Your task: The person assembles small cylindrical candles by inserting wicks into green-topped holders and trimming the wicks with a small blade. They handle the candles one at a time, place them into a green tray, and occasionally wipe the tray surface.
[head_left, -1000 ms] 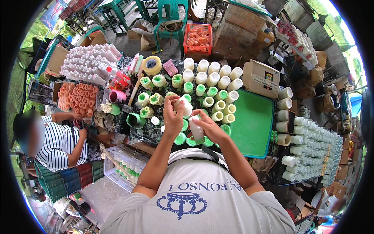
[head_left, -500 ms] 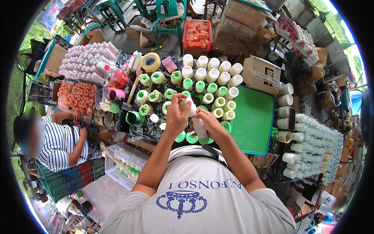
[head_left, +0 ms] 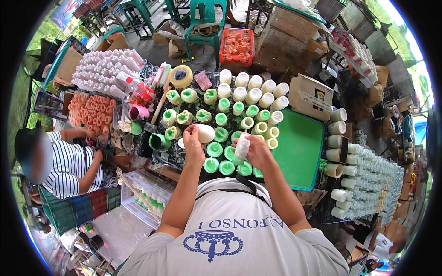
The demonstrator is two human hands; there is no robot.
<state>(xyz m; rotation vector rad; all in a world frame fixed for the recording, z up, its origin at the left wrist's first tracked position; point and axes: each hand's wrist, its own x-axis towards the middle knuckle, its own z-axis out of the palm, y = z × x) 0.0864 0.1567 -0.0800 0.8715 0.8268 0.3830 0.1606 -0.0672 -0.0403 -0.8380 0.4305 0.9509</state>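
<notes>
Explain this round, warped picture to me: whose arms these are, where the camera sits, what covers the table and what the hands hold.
There is no machine here. A person wears a wide fisheye camera on the head, looking down, so straight edges bend near the rim and the person's own forearms rise from the lower edge. The left hand holds a cream-white cylinder, which looks like a candle or its mould. The right hand grips a crumpled white wad, perhaps cloth or paper. Below them a dark table carries rows of white cylinders and green cylinders, a roll of tape and a green tray. At the left sits another person in a striped shirt.
</notes>
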